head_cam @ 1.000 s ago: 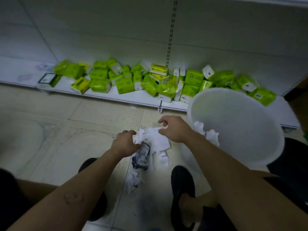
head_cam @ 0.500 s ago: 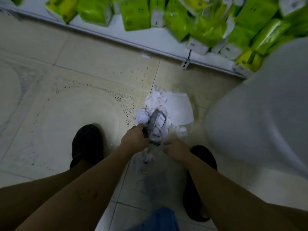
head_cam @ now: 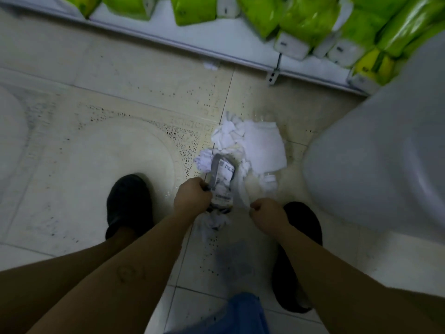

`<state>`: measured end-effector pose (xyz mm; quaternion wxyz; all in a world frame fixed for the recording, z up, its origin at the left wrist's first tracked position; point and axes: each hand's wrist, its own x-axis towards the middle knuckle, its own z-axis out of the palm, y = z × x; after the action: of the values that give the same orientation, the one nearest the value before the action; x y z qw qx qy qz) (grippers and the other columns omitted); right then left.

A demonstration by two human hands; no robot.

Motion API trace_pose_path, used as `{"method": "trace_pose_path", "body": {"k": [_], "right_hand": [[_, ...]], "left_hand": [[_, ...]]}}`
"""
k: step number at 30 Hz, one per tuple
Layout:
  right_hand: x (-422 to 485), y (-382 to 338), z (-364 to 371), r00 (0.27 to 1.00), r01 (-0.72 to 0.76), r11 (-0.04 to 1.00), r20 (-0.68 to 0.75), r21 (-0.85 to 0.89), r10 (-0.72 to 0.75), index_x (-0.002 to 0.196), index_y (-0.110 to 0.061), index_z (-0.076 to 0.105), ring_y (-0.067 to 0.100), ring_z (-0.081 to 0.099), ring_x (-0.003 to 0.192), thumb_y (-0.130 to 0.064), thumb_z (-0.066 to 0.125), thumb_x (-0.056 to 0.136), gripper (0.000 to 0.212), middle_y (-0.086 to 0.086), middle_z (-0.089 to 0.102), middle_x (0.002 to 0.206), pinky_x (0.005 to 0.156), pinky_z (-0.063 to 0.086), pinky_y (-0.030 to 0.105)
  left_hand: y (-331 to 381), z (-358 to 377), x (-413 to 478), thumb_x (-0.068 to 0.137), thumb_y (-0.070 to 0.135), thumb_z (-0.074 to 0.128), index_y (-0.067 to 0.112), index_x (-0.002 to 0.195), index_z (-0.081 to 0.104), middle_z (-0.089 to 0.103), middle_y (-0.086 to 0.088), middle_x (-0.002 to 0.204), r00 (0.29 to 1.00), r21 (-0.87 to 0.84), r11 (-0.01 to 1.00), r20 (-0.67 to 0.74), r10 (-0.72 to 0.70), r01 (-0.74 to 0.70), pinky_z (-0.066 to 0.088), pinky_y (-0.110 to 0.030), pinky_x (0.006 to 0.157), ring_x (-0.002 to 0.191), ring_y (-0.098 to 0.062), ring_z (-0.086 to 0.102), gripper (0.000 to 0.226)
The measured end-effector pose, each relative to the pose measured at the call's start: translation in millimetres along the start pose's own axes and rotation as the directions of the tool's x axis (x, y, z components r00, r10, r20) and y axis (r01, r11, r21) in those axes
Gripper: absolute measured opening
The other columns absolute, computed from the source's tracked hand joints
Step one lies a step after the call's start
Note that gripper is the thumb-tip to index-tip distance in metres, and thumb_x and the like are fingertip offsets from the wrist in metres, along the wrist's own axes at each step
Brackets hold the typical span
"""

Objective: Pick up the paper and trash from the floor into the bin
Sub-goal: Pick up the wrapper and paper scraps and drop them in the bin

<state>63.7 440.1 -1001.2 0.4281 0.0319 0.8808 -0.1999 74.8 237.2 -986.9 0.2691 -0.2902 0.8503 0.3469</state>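
Left hand [head_cam: 192, 197] is gripping a printed wrapper [head_cam: 222, 182], fingers curled round its lower edge. Right hand [head_cam: 268, 213] is curling at its 3 o'clock; cannot tell whether it is pinching anything. Torn white paper [head_cam: 261, 145] is lying on the floor [head_cam: 120, 141] at 12 o'clock of the hands, with the white bin [head_cam: 373, 165] standing at 3 o'clock. Best approach, judging: gathering scraps against the wrapper and carrying the bundle low, so bits are not dropping.

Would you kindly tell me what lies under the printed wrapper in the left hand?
Crumpled white paper pokes out beneath the near end of the printed wrapper that the left hand grips. Whatever else lies directly below is covered by the wrapper and hand.
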Motion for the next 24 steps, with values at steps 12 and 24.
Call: {"method": "trace_pose_path", "body": {"k": [12,24], "right_hand": [[-9,-11,23,0.985,0.138,0.960,0.137,-0.244,-0.106,0.141,-0.027,0.042,0.037,0.025,0.138,-0.040,0.045,0.094,0.049,-0.003,0.034,0.153,0.112,0.024,0.039],[41,-20,37,0.982,0.124,0.983,0.161,-0.136,-0.102,0.143,-0.051,0.023,0.044,0.007,0.143,-0.048,0.054,0.086,0.065,0.022,0.003,0.155,0.116,0.021,0.054]], "left_hand": [[-1,-36,-32,0.084,0.021,0.061,0.011,0.093,0.066,0.065,-0.012,0.101,0.987,0.004,0.998,-0.147,0.060,-0.060,0.053,-0.034,0.070,0.085,-0.028,0.063,0.015],[-13,-16,14,0.085,0.024,0.064,0.015,0.094,0.066,0.068,-0.004,0.095,0.993,-0.060,0.994,-0.081,0.081,-0.086,0.048,-0.026,0.063,0.082,-0.020,0.064,0.013]]}}
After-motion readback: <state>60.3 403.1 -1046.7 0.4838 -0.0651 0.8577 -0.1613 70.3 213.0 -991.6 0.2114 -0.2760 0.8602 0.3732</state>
